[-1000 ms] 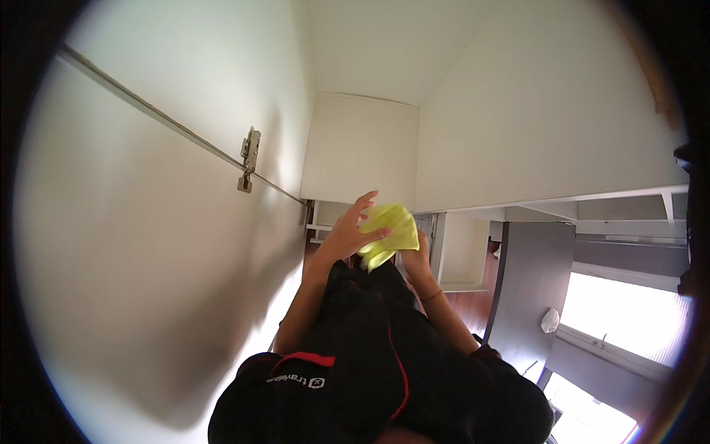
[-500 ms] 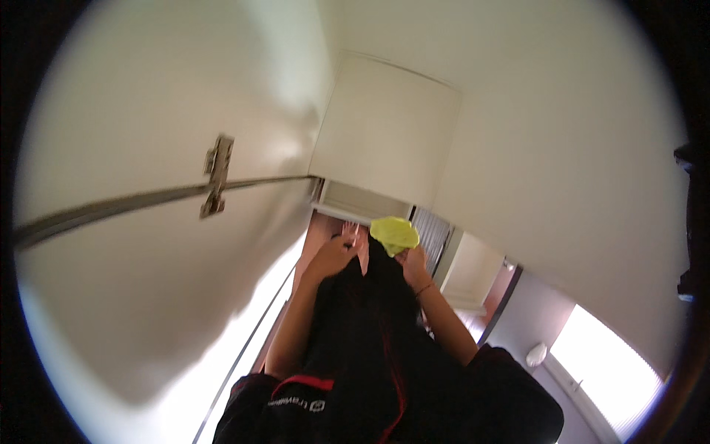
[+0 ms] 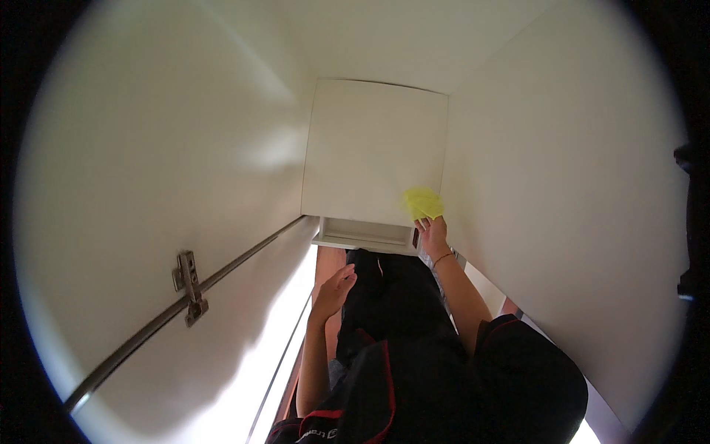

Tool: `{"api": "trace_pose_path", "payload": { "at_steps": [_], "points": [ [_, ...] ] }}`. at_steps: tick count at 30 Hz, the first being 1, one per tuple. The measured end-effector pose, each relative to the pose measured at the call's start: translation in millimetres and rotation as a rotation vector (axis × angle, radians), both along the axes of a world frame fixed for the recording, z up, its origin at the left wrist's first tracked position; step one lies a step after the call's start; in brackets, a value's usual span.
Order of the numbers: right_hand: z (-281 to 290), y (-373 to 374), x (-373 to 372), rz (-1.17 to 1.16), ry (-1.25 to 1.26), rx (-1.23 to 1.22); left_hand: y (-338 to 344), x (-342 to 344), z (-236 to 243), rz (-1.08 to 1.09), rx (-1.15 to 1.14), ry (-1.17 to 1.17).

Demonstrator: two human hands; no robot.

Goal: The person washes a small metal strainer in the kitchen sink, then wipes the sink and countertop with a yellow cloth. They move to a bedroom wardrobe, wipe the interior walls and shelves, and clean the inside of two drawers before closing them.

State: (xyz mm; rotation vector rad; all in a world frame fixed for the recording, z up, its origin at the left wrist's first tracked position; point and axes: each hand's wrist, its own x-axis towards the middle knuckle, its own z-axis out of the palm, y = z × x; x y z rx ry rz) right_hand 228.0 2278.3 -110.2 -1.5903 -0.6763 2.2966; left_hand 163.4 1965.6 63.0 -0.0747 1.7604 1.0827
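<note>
My right hand point(image 3: 433, 235) pinches a thin yellow cloth point(image 3: 424, 203), which lies against the front edge of a white shelf panel point(image 3: 377, 148), close to the right wall. Fingers and thumb are closed round the cloth's lower end. Lower and to the left, my left hand point(image 3: 335, 291) holds nothing. Its fingers are stretched out in front of my dark trousers, with a little space between thumb and fingers.
White cabinet sides rise on the left point(image 3: 185, 140) and right point(image 3: 532, 170). A metal hinge point(image 3: 191, 288) juts from the left side, beside a long seam. Under the shelf sits a shallow open compartment point(image 3: 367, 231). Bright light shows at lower left.
My view has turned to face the cabinet. My right hand has carried the yellow cloth from in front of my body up to the shelf panel. My left hand has dropped lower and opened out.
</note>
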Motion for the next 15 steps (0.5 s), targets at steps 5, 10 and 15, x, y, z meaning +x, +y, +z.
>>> {"api": "trace_pose_path", "payload": {
  "at_steps": [5,10,15],
  "points": [
    [8,24,-35,-0.028,0.051,0.044,10,-18,-30,0.133,0.042,-0.03],
    [3,41,-66,-0.111,0.014,0.018,28,-31,-43,0.034,0.057,-0.046],
    [2,53,-94,-0.051,0.067,0.155,41,-57,-58,0.02,0.113,-0.009]
  ]
}}
